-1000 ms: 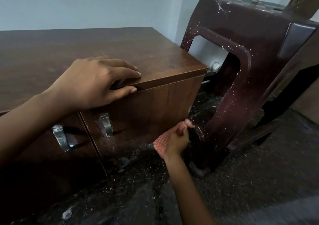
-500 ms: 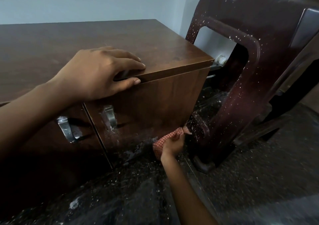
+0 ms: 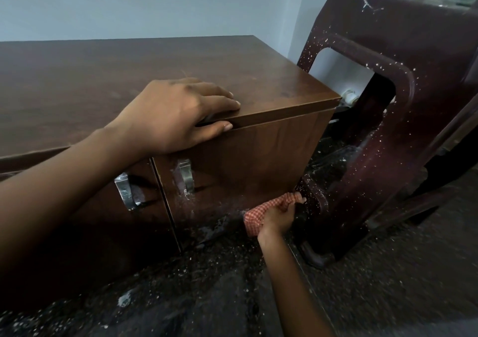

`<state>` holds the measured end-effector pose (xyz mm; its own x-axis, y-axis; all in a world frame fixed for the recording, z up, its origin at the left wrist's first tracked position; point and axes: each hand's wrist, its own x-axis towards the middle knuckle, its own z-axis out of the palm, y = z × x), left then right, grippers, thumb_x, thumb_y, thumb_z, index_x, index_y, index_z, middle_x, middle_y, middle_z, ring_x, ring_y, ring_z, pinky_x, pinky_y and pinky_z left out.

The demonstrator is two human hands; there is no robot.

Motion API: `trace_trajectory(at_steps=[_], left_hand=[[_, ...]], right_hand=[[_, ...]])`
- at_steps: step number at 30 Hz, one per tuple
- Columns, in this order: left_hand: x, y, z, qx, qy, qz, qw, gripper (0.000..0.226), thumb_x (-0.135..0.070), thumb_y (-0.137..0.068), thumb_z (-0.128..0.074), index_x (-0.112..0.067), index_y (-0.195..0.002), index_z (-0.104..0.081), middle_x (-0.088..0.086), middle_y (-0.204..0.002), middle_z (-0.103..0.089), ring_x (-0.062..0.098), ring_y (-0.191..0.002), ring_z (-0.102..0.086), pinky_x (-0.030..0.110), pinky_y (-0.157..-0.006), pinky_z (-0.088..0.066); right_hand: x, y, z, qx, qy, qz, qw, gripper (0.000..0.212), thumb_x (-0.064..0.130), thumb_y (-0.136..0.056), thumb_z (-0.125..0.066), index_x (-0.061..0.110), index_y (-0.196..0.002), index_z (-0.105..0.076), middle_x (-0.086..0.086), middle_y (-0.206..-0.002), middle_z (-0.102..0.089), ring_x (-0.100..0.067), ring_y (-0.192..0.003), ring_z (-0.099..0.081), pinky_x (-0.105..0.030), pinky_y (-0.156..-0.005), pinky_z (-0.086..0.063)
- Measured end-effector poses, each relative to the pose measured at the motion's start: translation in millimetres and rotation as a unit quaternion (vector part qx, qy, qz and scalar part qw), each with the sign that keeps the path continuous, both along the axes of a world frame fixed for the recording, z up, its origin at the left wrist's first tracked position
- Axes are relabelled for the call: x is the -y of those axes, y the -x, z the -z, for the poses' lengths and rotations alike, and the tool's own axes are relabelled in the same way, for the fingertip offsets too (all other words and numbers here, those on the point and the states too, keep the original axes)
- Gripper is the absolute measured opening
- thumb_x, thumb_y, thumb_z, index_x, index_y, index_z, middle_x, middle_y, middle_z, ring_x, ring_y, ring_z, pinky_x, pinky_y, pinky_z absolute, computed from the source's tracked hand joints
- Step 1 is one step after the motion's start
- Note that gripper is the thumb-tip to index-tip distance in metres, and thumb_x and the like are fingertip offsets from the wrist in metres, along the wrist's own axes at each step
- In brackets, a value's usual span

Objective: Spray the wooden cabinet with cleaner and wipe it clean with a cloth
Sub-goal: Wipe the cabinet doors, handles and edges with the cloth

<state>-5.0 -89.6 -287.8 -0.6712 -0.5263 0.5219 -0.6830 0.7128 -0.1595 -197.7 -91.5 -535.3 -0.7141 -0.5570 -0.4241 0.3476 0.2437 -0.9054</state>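
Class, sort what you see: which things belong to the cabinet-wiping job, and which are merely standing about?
Belongs to the job:
wooden cabinet
checked cloth
right hand holding it
left hand on the top

Just standing about:
maroon plastic chair

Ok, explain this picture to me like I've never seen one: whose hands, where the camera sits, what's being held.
There is no machine here. A person wears a wide-angle camera on the head, looking down at their own bare hands. The left hand rests on the top front edge of the wooden cabinet, fingers on top and thumb at the gap below. The right hand, low down, grips a red checked cloth at the cabinet's bottom right corner. Two metal handles sit on the doors. Beside it stands a dark plastic chair, flecked with white. No spray bottle shows.
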Motion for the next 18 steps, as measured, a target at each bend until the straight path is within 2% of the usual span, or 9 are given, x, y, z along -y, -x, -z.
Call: trace_trajectory(at_steps=[3,5,9,12,14,16,18], left_hand=[[-1,1,0,0.003,0.0,0.006,1.0,0.044,-0.048,-0.091,-0.038,-0.025,-0.122,-0.06,-0.003,-0.125,-0.062,0.023,-0.11,-0.061,0.036,-0.072,-0.053],[0,0,0,0.001,0.001,0.005,1.0,0.044,-0.048,-0.091,-0.038,-0.026,-0.122,-0.06,-0.004,-0.125,-0.062,0.023,-0.11,-0.061,0.036,-0.071,-0.053],[1,0,1,-0.002,-0.001,0.003,1.0,0.043,-0.048,-0.091,-0.039,-0.027,-0.122,-0.06,-0.006,-0.125,-0.062,0.022,-0.11,-0.061,0.034,-0.069,-0.052],[1,0,2,-0.002,0.004,0.0,1.0,0.042,-0.048,-0.091,-0.04,-0.028,-0.123,-0.059,-0.008,-0.126,-0.061,0.021,-0.111,-0.06,0.032,-0.068,-0.05],[2,0,2,-0.003,0.007,-0.001,1.0,0.042,-0.048,-0.091,-0.041,-0.028,-0.122,-0.059,-0.008,-0.126,-0.061,0.021,-0.11,-0.061,0.031,-0.067,-0.049],[3,-1,2,-0.002,0.006,0.0,1.0,0.041,-0.048,-0.091,-0.041,-0.028,-0.123,-0.059,-0.008,-0.126,-0.061,0.021,-0.11,-0.061,0.031,-0.065,-0.05],[3,-1,1,-0.001,0.008,0.002,1.0,0.042,-0.048,-0.091,-0.041,-0.028,-0.123,-0.059,-0.008,-0.126,-0.061,0.022,-0.11,-0.061,0.032,-0.065,-0.05]], right_hand=[[-7,-11,11,0.119,-0.024,-0.018,0.992,0.056,-0.01,-0.089,-0.035,0.011,-0.141,-0.036,-0.014,-0.141,-0.044,-0.034,-0.125,-0.046,-0.049,-0.105,-0.038],[-14,-21,14,0.152,-0.024,-0.038,0.987,0.056,-0.013,-0.085,-0.037,0.008,-0.137,-0.04,-0.016,-0.138,-0.047,-0.035,-0.12,-0.049,-0.051,-0.103,-0.04],[-21,-20,-2,0.132,0.028,-0.053,0.989,0.064,-0.02,-0.079,-0.037,0.011,-0.135,-0.046,-0.015,-0.13,-0.054,-0.035,-0.115,-0.053,-0.044,-0.098,-0.044],[-8,1,-8,0.114,0.024,-0.023,0.993,0.07,-0.017,-0.084,-0.029,0.018,-0.145,-0.028,-0.012,-0.146,-0.037,-0.034,-0.13,-0.04,-0.044,-0.106,-0.035],[-2,13,0,0.119,-0.002,-0.023,0.993,0.066,-0.014,-0.088,-0.028,0.017,-0.146,-0.024,-0.012,-0.15,-0.03,-0.034,-0.132,-0.037,-0.044,-0.106,-0.034],[-3,15,12,0.16,-0.006,-0.035,0.987,0.059,-0.013,-0.088,-0.031,0.013,-0.141,-0.036,-0.017,-0.142,-0.041,-0.034,-0.117,-0.049,-0.042,-0.094,-0.042],[-7,15,26,0.197,-0.017,-0.057,0.979,0.059,-0.015,-0.082,-0.036,0.009,-0.135,-0.043,-0.02,-0.134,-0.049,-0.031,-0.101,-0.053,-0.041,-0.082,-0.046]])
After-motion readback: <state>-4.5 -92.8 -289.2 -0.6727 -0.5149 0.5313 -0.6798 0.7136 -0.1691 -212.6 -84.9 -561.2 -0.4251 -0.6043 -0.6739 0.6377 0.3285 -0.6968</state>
